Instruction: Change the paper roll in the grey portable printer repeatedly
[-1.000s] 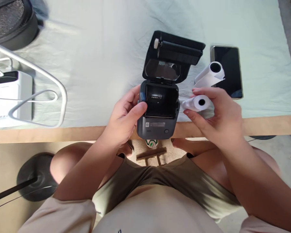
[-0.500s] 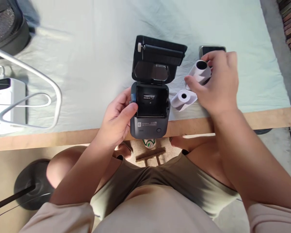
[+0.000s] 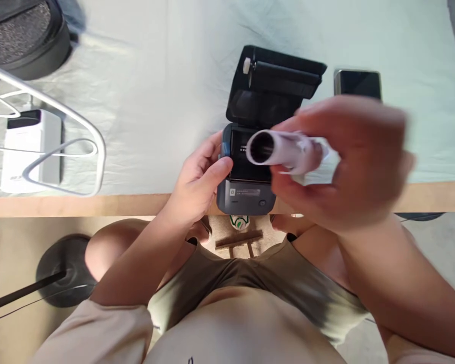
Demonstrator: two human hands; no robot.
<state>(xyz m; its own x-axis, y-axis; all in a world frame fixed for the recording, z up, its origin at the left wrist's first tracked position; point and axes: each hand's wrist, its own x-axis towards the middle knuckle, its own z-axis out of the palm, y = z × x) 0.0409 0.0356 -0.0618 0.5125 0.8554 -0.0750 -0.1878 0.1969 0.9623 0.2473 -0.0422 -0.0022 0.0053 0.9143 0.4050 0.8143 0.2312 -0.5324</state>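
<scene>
A small dark thermal printer (image 3: 246, 194) lies at the table's front edge with its black lid (image 3: 275, 83) swung up. My left hand (image 3: 200, 179) grips the printer's left side, thumb on the rim of the paper bay. Pinched in my right hand (image 3: 352, 162) is a white paper roll (image 3: 288, 149) with a wide dark core, held over the right part of the bay. The roll's open end points left and toward the camera, and its loose paper trails behind. My right hand is blurred by motion. The second, smaller roll is hidden behind it.
A phone (image 3: 358, 83) lies behind my right hand. On the left are a white box-shaped charger (image 3: 32, 151) with white cables, a curved white tube (image 3: 76, 121) and a black case (image 3: 30, 40). The wooden table edge (image 3: 79, 203) runs across in front of me.
My right hand has lifted the wide-core paper roll off the table and carried it left, over the printer. My left hand still holds the printer. The view has shifted slightly.
</scene>
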